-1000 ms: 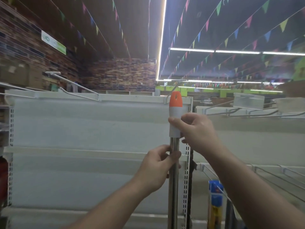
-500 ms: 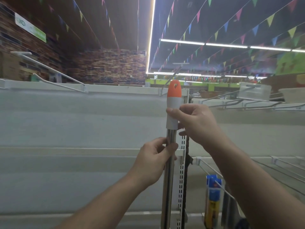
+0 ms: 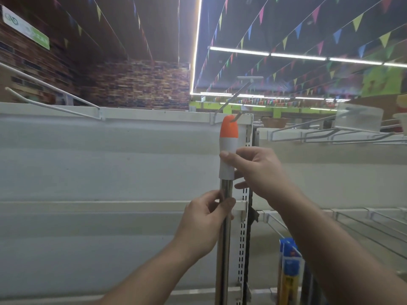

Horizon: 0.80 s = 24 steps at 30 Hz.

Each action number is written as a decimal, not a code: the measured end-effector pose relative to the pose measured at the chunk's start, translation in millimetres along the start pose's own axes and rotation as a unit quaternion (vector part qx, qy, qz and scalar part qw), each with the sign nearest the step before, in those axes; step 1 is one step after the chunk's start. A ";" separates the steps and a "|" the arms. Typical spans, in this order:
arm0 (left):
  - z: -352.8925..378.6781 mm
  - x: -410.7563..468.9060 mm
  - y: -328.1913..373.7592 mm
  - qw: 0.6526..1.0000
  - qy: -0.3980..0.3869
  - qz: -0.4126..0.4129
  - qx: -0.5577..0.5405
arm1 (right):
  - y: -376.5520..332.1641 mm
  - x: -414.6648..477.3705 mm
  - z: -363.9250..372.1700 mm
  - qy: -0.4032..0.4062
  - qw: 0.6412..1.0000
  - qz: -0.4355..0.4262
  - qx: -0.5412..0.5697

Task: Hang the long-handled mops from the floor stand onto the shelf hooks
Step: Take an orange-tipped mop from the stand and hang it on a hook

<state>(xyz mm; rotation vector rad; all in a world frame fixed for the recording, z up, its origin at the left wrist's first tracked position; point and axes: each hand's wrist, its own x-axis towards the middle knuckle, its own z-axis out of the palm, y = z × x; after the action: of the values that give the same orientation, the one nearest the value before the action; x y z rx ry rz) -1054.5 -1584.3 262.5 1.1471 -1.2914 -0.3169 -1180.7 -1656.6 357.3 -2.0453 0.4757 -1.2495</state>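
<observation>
I hold a mop handle (image 3: pixel 224 234) upright in front of a white shelf unit. Its shaft is shiny metal, topped by a white grip with an orange cap (image 3: pixel 229 129). My right hand (image 3: pixel 257 172) pinches the white grip from the right. Lower down, my left hand (image 3: pixel 207 221) is wrapped round the metal shaft. The orange cap touches the tip of a long metal shelf hook (image 3: pixel 236 96) that juts out from the top rail toward me. The mop's head is out of view below.
Another long hook (image 3: pixel 55 93) sticks out of the top rail at the left. The white back panel (image 3: pixel 105 172) fills the left side. Wire hooks and brackets (image 3: pixel 330 135) line the neighbouring bay, where a blue and yellow package (image 3: pixel 289 269) hangs low.
Both hands have raised the handle, so the orange cap now meets the hook's tip at the top rail. The camera has tilted up and moved closer.
</observation>
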 end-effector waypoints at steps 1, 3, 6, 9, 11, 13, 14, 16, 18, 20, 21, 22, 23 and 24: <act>-0.2 3.4 -3.0 1.000 0.005 -0.006 0.001 | 2.6 4.2 2.0 0.004 1.000 0.003 -0.005; 0.3 11.2 -8.4 1.000 0.016 -0.021 0.003 | 8.0 12.7 6.0 0.012 1.000 0.012 -0.010; 0.1 24.4 -16.0 0.998 0.036 -0.033 0.028 | 16.6 27.1 12.1 0.027 0.999 0.034 -0.018; -3.5 39.1 -22.4 0.997 0.040 -0.046 0.041 | 24.1 42.7 17.2 0.042 0.997 0.059 -0.022; -6.0 48.5 -27.5 0.997 0.036 -0.054 0.045 | 28.2 51.9 19.7 0.046 0.996 0.066 -0.030; -7.8 57.4 -33.2 0.996 0.034 -0.058 0.052 | 32.8 60.0 21.8 0.043 0.996 0.066 -0.040; -8.5 61.9 -36.0 0.996 0.034 -0.061 0.056 | 35.0 63.8 22.7 0.042 0.996 0.066 -0.044; -9.9 71.2 -41.2 0.995 0.035 -0.069 0.067 | 39.8 71.4 25.1 0.043 0.996 0.066 -0.047; -11.0 80.8 -47.1 0.994 0.037 -0.073 0.074 | 44.5 78.9 28.4 0.049 0.995 0.068 -0.049; -12.2 89.6 -53.0 0.993 0.043 -0.075 0.075 | 48.8 85.4 32.4 0.054 0.995 0.065 -0.057; -12.7 93.7 -56.0 0.993 0.046 -0.077 0.076 | 51.4 88.9 34.3 0.057 0.994 0.062 -0.063; -13.1 97.5 -58.9 0.993 0.049 -0.079 0.079 | 54.1 92.2 35.9 0.058 0.994 0.059 -0.067; -13.4 101.0 -61.4 0.992 0.052 -0.081 0.081 | 56.6 95.2 37.1 0.056 0.994 0.058 -0.068; -13.8 104.0 -63.6 0.992 0.054 -0.081 0.081 | 58.9 98.1 38.2 0.054 0.995 0.058 -0.065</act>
<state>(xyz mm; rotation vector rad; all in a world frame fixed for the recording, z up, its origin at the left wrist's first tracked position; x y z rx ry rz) -984.3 -1684.3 274.3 1.3931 -1.1475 -0.2694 -1098.4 -1744.5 365.6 -2.0324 0.7339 -1.2931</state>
